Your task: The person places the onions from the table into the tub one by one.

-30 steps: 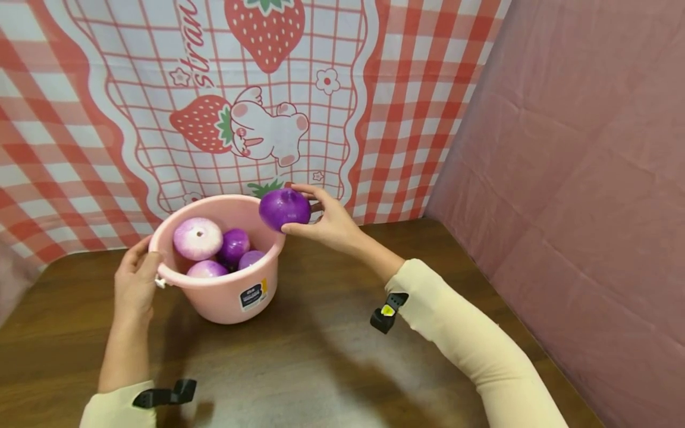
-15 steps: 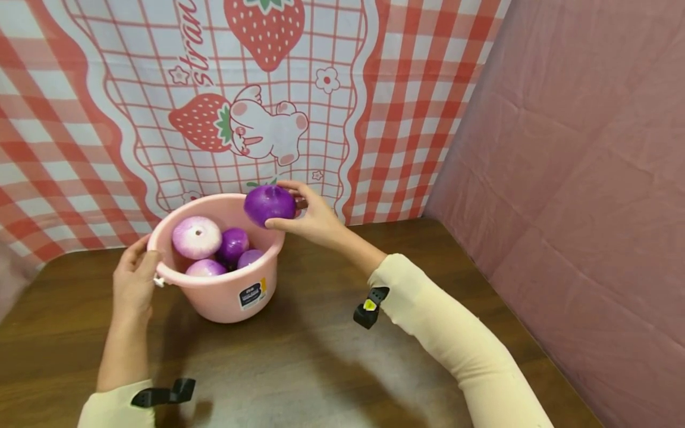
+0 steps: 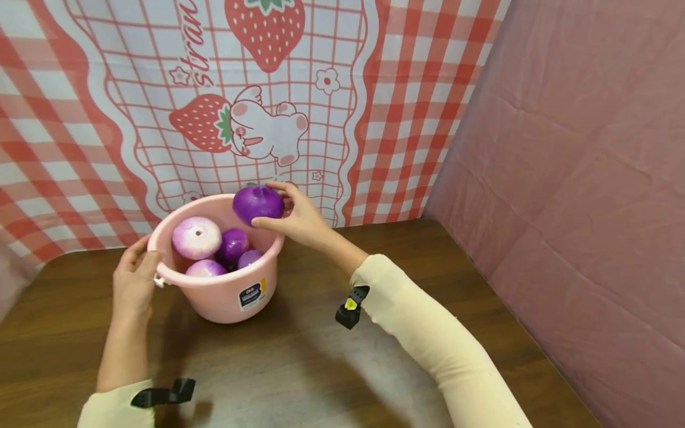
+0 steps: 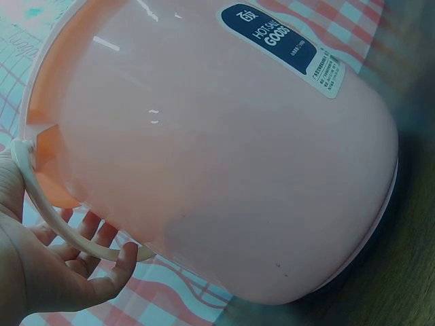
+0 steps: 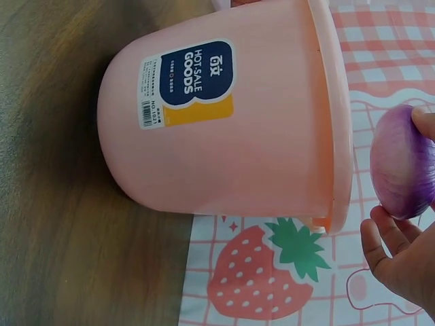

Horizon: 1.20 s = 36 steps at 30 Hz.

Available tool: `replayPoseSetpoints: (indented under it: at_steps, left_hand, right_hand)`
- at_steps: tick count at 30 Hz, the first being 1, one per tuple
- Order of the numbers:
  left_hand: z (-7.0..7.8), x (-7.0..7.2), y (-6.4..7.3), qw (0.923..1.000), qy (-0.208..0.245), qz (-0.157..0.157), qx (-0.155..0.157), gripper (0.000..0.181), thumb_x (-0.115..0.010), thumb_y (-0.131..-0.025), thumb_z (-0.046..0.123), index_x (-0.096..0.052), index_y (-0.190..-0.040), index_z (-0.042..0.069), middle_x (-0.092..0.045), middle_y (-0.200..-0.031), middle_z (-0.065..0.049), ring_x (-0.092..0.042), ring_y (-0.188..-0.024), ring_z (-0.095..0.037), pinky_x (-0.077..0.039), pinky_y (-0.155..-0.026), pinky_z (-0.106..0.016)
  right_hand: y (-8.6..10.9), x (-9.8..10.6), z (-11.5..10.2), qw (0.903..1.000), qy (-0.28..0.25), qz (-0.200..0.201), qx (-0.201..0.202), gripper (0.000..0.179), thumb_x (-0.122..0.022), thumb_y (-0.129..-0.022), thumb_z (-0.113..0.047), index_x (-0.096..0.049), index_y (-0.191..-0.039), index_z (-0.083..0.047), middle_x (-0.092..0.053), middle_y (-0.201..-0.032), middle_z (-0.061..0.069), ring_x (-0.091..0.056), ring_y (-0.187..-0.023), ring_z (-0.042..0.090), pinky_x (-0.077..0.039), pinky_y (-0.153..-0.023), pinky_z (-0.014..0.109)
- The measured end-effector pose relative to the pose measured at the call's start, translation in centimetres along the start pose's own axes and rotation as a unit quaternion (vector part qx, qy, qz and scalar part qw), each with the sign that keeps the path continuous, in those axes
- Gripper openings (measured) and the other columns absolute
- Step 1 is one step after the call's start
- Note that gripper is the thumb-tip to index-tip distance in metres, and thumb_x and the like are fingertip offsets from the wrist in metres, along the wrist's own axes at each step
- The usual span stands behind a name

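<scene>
A pink bucket stands on the table with several onions inside. A pale one, the whitish onion, lies on top beside a dark purple onion. My left hand grips the bucket's left rim. In the left wrist view, its fingers are by the cream handle, which hangs along the bucket's side. Above the bucket's right rim, my right hand holds a purple onion between thumb and fingers. The right wrist view shows this held onion apart from the rim.
Brown wooden table lies under the bucket. Behind it hangs a red-and-white checked cloth with strawberry prints. A pink cloth wall closes the right side.
My right hand has moved left with the purple onion, from beside the right rim to over the bucket's opening. The left hand and bucket have stayed in place.
</scene>
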<state>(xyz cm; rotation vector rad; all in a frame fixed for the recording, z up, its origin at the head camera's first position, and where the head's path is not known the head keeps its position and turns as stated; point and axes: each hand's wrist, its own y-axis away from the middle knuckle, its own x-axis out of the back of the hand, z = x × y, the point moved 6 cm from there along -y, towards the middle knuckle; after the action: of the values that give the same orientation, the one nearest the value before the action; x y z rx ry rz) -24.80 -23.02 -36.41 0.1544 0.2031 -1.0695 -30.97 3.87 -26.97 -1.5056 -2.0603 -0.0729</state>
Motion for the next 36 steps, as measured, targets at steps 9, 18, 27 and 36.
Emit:
replayPoseSetpoints:
  at_steps: [9,18,27,36]
  left_hand:
    - [0.0,0.0,0.1,1.0,0.004,-0.001,-0.001,0.024,-0.054,-0.088,0.009,-0.058,-0.104,0.025,-0.061,-0.081,0.016,-0.055,-0.076,0.003,-0.046,-0.062,-0.007]
    - [-0.1,0.1,0.1,1.0,0.004,-0.001,0.001,0.024,-0.054,-0.088,0.009,-0.058,-0.107,0.024,-0.061,-0.083,0.017,-0.056,-0.078,0.004,-0.046,-0.063,-0.006]
    - [0.1,0.0,0.0,1.0,0.003,0.0,-0.006,0.024,-0.054,-0.088,0.01,-0.058,-0.107,0.023,-0.061,-0.082,0.015,-0.056,-0.075,0.002,-0.046,-0.061,-0.007]
    - [0.1,0.0,0.0,1.0,-0.002,0.0,-0.006,0.023,-0.054,-0.088,0.009,-0.058,-0.103,0.026,-0.06,-0.081,0.016,-0.055,-0.074,0.003,-0.045,-0.061,-0.007]
  right_hand:
    - [-0.7,-0.6,0.0,0.9999,-0.011,0.011,0.002,0.073,-0.08,-0.073,-0.025,-0.044,-0.136,-0.018,-0.054,-0.122,0.009,-0.054,-0.105,0.02,-0.05,-0.086,0.027]
    - [-1.2,-1.9,-0.3,0.9997,-0.02,0.009,-0.012,0.073,-0.081,-0.072,-0.026,-0.045,-0.135,-0.018,-0.054,-0.119,0.009,-0.057,-0.1,0.021,-0.052,-0.082,0.024]
    - [-1.9,-3.0,-0.7,0.9998,-0.003,0.008,-0.02,0.076,-0.08,-0.072,-0.032,-0.042,-0.137,-0.02,-0.053,-0.121,0.006,-0.056,-0.102,0.021,-0.05,-0.082,0.024]
    - [-2.5,-3.3,-0.1,0.9981,0.021,0.025,-0.053,0.078,-0.079,-0.072,-0.036,-0.04,-0.138,-0.024,-0.052,-0.126,0.004,-0.055,-0.109,0.018,-0.05,-0.089,0.032]
